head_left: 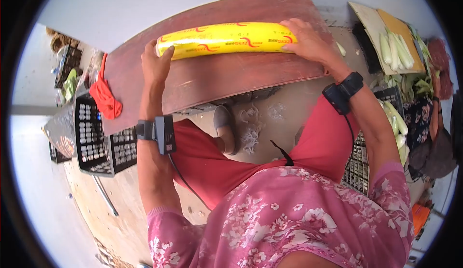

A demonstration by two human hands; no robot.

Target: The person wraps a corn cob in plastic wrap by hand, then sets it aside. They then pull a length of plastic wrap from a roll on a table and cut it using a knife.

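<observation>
A long yellow roll (226, 40) with red and dark print lies crosswise over the reddish-brown tabletop (202, 80). Around its left end is my left hand (156, 63), the thumb on the near side of the roll. My right hand (305, 41) holds the other end, with fingers over the top and thumb along the lower edge. Both wrists carry black strapped devices with cables.
A red cloth (104, 96) hangs at the table's left edge above black crates (91, 137). Pale long vegetables (395, 51) lie on a board (375, 39) at the right. Beside them is a co-worker's arm (435, 111). Clear plastic scraps (251, 133) litter the floor.
</observation>
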